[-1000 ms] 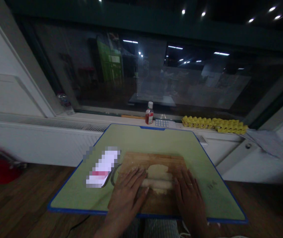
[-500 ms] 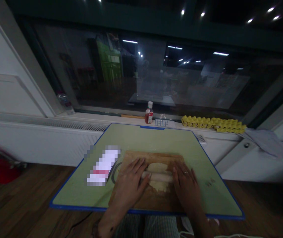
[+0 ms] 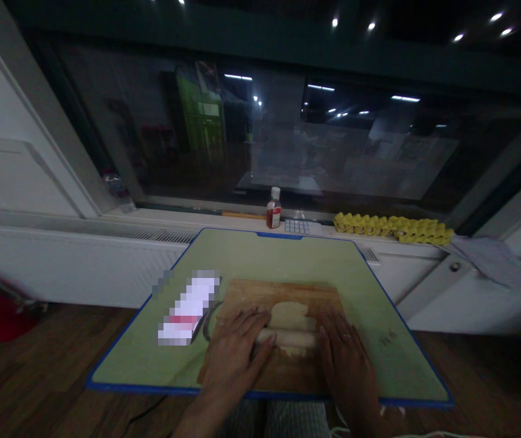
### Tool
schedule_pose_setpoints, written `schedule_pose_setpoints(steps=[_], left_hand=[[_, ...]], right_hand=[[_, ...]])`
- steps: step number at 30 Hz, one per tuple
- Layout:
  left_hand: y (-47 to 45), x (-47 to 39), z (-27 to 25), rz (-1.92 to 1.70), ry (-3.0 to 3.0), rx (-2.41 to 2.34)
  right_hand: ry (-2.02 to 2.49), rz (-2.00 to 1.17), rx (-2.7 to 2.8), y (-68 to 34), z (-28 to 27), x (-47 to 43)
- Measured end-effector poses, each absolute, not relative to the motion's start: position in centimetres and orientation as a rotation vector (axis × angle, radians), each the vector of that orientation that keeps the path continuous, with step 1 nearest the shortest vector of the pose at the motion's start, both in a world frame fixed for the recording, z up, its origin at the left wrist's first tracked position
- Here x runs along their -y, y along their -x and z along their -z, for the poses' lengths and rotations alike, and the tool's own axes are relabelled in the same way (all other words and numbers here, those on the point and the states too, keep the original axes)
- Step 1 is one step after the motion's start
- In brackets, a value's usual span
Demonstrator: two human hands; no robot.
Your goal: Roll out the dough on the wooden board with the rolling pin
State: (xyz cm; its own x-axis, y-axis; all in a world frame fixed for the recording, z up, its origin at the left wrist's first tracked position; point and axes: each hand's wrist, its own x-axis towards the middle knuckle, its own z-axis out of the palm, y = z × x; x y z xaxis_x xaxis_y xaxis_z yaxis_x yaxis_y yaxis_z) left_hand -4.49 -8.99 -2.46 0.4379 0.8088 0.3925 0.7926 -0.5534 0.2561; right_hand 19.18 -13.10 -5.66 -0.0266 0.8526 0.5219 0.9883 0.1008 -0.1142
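Observation:
A pale rolling pin (image 3: 290, 338) lies crosswise over a flattened sheet of dough (image 3: 290, 315) on a wooden board (image 3: 296, 380). My left hand (image 3: 237, 340) rests on the pin's left end, fingers stretched forward and thumb pointing along the pin. On the right end lies my right hand (image 3: 345, 350), flat with fingers extended and a ring on one finger. Both palms cover the pin's ends, so those are hidden. Most of the dough shows beyond the pin, with a small strip on the near side.
The board sits on a green table (image 3: 296, 258) with a blue rim. A blurred-out phone-like object (image 3: 189, 310) lies at left, beside a partly hidden grey curved object (image 3: 208, 325). On the sill stand a red-labelled bottle (image 3: 273, 210) and yellow egg trays (image 3: 392, 228).
Both hands have rolled the pin toward me, from the middle of the dough to its near part. More of the dough's far side now shows.

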Motion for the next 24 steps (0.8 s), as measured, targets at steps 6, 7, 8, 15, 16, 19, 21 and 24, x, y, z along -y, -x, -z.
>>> schedule_pose_setpoints(steps=[6, 7, 8, 15, 16, 19, 21, 24], left_hand=[[3.5, 7.2, 1.8, -0.742, -2.63, -1.511], [3.5, 7.1, 1.8, -0.735, -2.635, -1.512], [3.5, 7.0, 1.8, -0.723, -2.639, -1.515], [4.1, 8.5, 2.8, -0.723, -2.737, -1.531], [4.2, 8.9, 3.1, -0.766, -2.761, -1.516], [4.6, 10.2, 3.8, -0.866, -2.812, -1.476], [4.9, 10.9, 4.0, -0.882, -2.827, -1.467], [5.3, 11.8, 4.0, -0.87, -2.842, -1.467]], right_hand=[[1.921, 0.323, 1.899, -18.9, 4.3, 10.7], [1.932, 0.319, 1.902, -18.9, 4.2, 10.4], [1.94, 0.316, 1.902, -18.8, 4.0, 10.3], [1.878, 0.387, 1.947, -19.0, 5.3, 12.5], [1.853, 0.41, 1.957, -19.0, 5.6, 13.0], [1.783, 0.474, 1.962, -19.0, 6.2, 14.4], [1.749, 0.491, 1.963, -19.1, 6.4, 15.0], [1.707, 0.509, 1.984, -19.3, 6.5, 15.5]])
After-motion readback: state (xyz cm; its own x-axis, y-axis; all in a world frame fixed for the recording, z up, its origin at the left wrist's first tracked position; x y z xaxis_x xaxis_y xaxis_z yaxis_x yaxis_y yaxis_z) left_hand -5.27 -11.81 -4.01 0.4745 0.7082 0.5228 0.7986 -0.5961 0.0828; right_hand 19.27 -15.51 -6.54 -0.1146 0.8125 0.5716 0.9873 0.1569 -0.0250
